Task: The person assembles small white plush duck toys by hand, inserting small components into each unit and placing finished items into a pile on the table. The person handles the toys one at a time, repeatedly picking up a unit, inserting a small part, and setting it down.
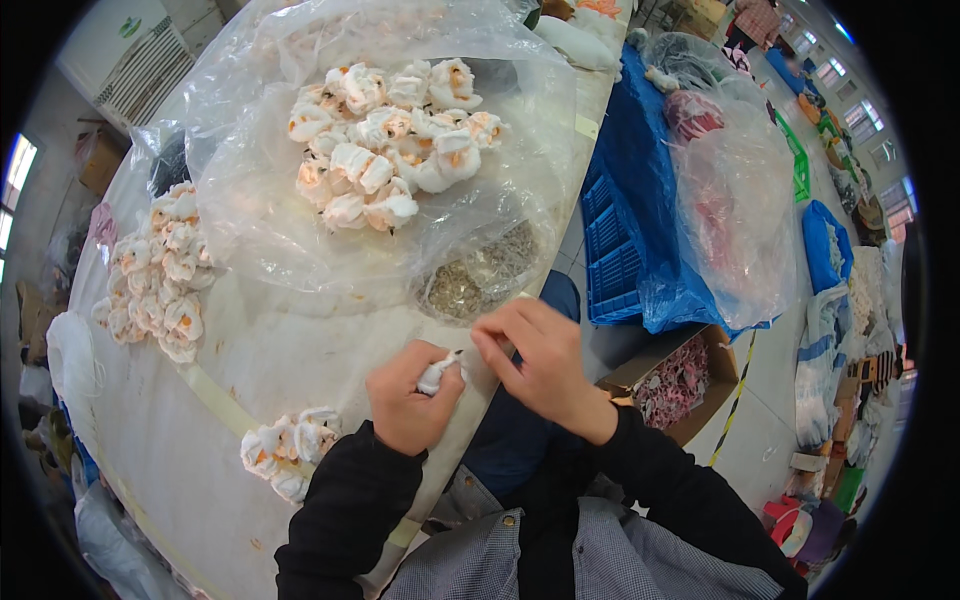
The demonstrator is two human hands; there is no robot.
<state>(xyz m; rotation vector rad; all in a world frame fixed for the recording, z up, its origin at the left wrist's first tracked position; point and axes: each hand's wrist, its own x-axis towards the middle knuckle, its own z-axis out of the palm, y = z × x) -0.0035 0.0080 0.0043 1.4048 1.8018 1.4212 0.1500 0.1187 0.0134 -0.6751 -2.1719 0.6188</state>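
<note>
My left hand point(412, 397) is closed round a small white plush piece point(436, 376) with a dark tip sticking out at the top; most of it is hidden in the fist. Just to the right, over the table's edge, my right hand point(535, 362) has thumb and forefinger pinched together. Whatever lies between those fingertips is too small to make out. Beyond it, a clear bag of small greyish bits point(478, 275) rests on the table. A small group of white plush pieces with orange parts point(290, 450) lies beside my left forearm.
A pile of white-and-orange plush pieces point(395, 145) sits on a large clear plastic bag point(250, 235); another pile point(160, 275) is at the left. Right of the table point(330, 355) stand a blue crate point(610, 255) and a cardboard box of pink scraps point(675, 385). Someone in a checked top point(757, 20) stands far off.
</note>
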